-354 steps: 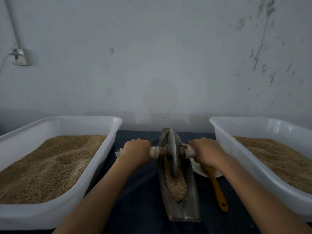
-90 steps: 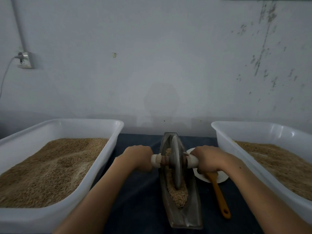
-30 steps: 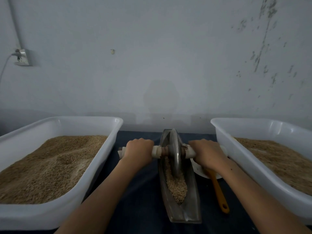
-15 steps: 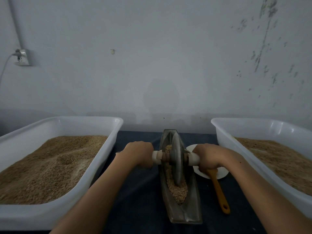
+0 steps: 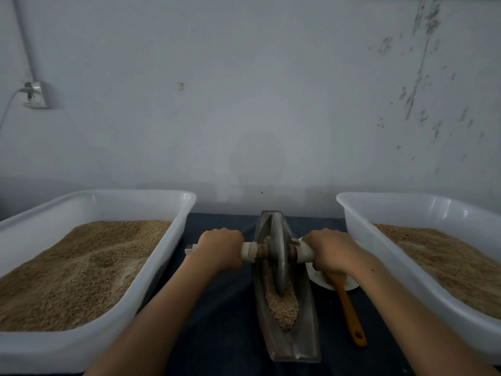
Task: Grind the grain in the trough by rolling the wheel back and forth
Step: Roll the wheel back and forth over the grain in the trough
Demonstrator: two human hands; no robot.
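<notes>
While the trough (image 5: 287, 340) is laid lengthwise on the desk (image 5: 217, 321), its long axis running straight away toward the wall, the wheel (image 5: 279, 256) is stood upright in the grain (image 5: 282, 305) at the far half. The axle is set crosswise, each end wrapped tight by a grip: left hand (image 5: 219, 248), right hand (image 5: 329, 252), knuckles up, forearms outstretched.

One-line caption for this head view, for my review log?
Left hand and right hand grip the wheel's axle over grain in the trough, between two tubs.
</notes>
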